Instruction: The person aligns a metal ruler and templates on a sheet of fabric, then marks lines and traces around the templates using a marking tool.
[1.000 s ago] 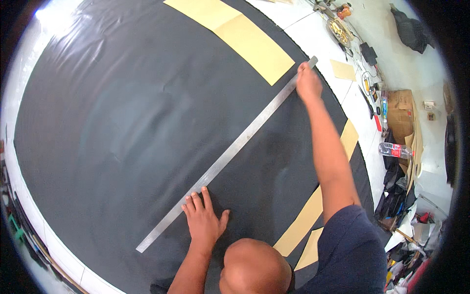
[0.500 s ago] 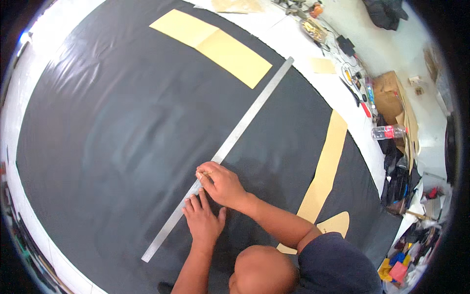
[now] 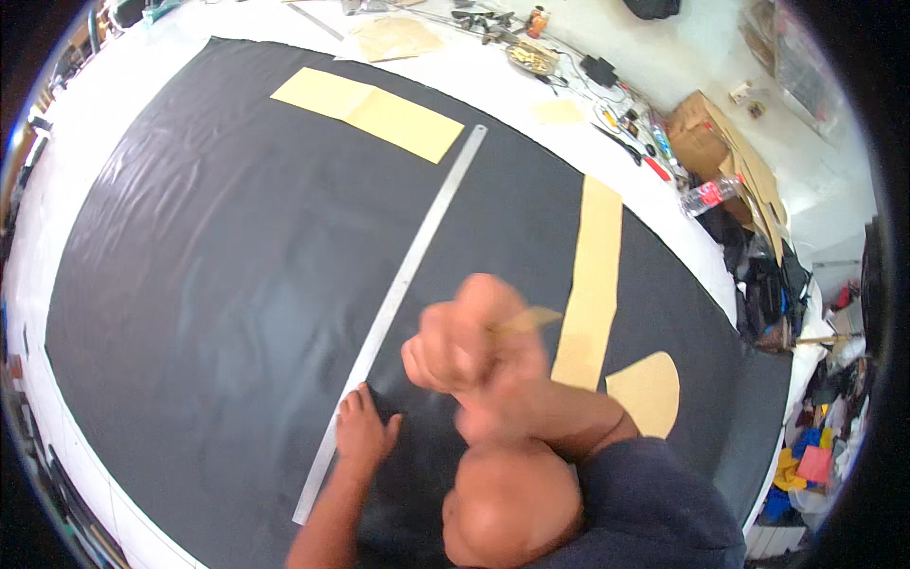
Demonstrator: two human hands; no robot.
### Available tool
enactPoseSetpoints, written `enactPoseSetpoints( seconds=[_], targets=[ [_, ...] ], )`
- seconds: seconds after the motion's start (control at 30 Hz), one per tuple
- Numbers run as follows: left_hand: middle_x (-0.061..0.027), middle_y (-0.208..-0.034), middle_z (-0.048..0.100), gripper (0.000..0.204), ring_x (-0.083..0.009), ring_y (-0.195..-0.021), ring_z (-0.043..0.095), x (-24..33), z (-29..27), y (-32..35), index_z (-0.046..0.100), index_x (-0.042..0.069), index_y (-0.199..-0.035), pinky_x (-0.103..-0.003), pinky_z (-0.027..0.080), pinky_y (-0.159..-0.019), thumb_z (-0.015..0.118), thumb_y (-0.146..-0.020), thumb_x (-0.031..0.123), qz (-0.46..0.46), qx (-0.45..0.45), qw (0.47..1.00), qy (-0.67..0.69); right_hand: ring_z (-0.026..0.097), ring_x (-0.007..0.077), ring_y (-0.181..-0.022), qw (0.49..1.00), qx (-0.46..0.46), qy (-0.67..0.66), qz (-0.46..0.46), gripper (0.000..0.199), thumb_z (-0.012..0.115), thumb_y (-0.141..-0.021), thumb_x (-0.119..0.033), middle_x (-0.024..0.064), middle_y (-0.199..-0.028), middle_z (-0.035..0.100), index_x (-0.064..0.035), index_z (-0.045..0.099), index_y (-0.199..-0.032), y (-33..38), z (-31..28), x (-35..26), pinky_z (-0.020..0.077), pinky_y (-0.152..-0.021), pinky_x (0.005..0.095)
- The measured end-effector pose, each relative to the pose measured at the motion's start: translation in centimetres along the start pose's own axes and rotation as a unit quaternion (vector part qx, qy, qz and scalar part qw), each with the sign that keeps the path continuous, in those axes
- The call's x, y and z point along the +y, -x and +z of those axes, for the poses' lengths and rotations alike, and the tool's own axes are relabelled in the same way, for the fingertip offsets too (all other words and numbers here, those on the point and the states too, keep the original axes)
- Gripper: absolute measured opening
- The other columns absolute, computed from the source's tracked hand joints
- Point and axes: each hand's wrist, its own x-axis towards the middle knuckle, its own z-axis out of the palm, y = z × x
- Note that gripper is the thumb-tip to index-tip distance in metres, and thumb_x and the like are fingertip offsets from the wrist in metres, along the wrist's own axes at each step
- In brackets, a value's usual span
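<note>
A long metal ruler (image 3: 409, 270) lies slantwise across a large black sheet (image 3: 256, 275). My left hand (image 3: 365, 429) rests on the sheet with fingers spread, its fingertips pressing the ruler's lower half. Raised above the sheet, to the right of the ruler, is my right hand (image 3: 469, 337), blurred by motion. Its fingers are curled around a thin yellowish pointed thing (image 3: 533, 321), whose kind I cannot make out.
Tan pattern pieces lie on the sheet: a folded strip (image 3: 365, 106) at the far side, a long strip (image 3: 595, 275) and a rounded piece (image 3: 649, 394) at right. Along the far right edge are a plastic bottle (image 3: 713, 194), a cardboard box (image 3: 697, 137) and red-handled scissors (image 3: 654, 169).
My right hand has lifted off the ruler and moved right with the thin yellowish thing. My left hand remains on the ruler. The whole view has shifted.
</note>
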Motion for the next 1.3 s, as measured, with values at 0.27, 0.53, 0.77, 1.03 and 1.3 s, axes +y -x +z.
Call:
enactPoseSetpoints(
  seconds=[0.27, 0.53, 0.77, 1.03, 1.3],
  targets=[
    [-0.0156, -0.134, 0.058, 0.061, -0.0328, -0.124, 0.057, -15.1, -11.8, 9.0, 0.059, 0.010, -0.136, -0.045, 0.047, -0.104, 0.071, -0.088, 0.046, 0.006, -0.203, 0.955, -0.217, 0.050, 0.0131, -0.065, 0.952, -0.147, 0.160, -0.215, 0.016, 0.064, -0.091, -0.007, 0.0056, -0.078, 0.056, -0.0075, 0.050, -0.082, 4.4, 9.8, -8.9, 0.0404, -0.060, 0.0287],
    [-0.0142, -0.128, 0.061, 0.054, -0.0322, -0.120, 0.059, -23.2, -13.2, 19.1, 0.062, 0.009, -0.132, -0.044, 0.048, -0.102, 0.074, -0.086, 0.036, -0.133, -0.114, 0.972, -0.156, 0.050, 0.0173, -0.062, 0.911, -0.179, 0.283, -0.242, 0.023, 0.065, -0.090, -0.014, 0.0069, -0.077, 0.056, -0.0065, 0.050, -0.074, 4.9, 13.6, -7.9, 0.0408, -0.058, 0.0298],
    [-0.0208, -0.118, 0.060, 0.053, -0.0397, -0.112, 0.057, -23.9, 0.4, 21.8, 0.062, 0.003, -0.128, -0.046, 0.048, -0.098, 0.077, -0.082, 0.027, -0.058, 0.083, 0.989, 0.109, 0.043, 0.0120, -0.056, 0.913, -0.002, 0.406, -0.031, 0.046, 0.052, -0.106, -0.033, 0.0016, -0.068, 0.050, -0.0069, 0.051, -0.069, -3.1, 2.9, 0.7, 0.0369, -0.052, 0.0279],
    [-0.0184, -0.108, 0.058, 0.063, -0.0391, -0.102, 0.056, -23.7, 5.2, 20.8, 0.059, 0.007, -0.130, -0.047, 0.047, -0.087, 0.075, -0.070, 0.016, 0.021, 0.121, 0.991, 0.053, 0.064, 0.0376, -0.096, 0.693, -0.098, 0.680, 0.219, 0.038, 0.051, -0.103, -0.037, 0.0184, -0.096, 0.067, -0.0024, 0.066, -0.100, 10.8, -15.3, 17.4, 0.0499, -0.083, 0.0476],
    [-0.0197, -0.108, 0.053, 0.066, -0.0417, -0.105, 0.054, -22.2, 3.6, 20.8, 0.055, 0.007, -0.133, -0.048, 0.050, -0.091, 0.069, -0.069, 0.011, 0.023, 0.022, 0.998, 0.056, 0.066, 0.0319, -0.091, 0.629, -0.263, 0.700, 0.210, 0.026, 0.059, -0.100, -0.034, 0.0116, -0.096, 0.066, -0.0079, 0.065, -0.100, 15.1, -11.7, 16.4, 0.0530, -0.074, 0.0452]
  ],
)
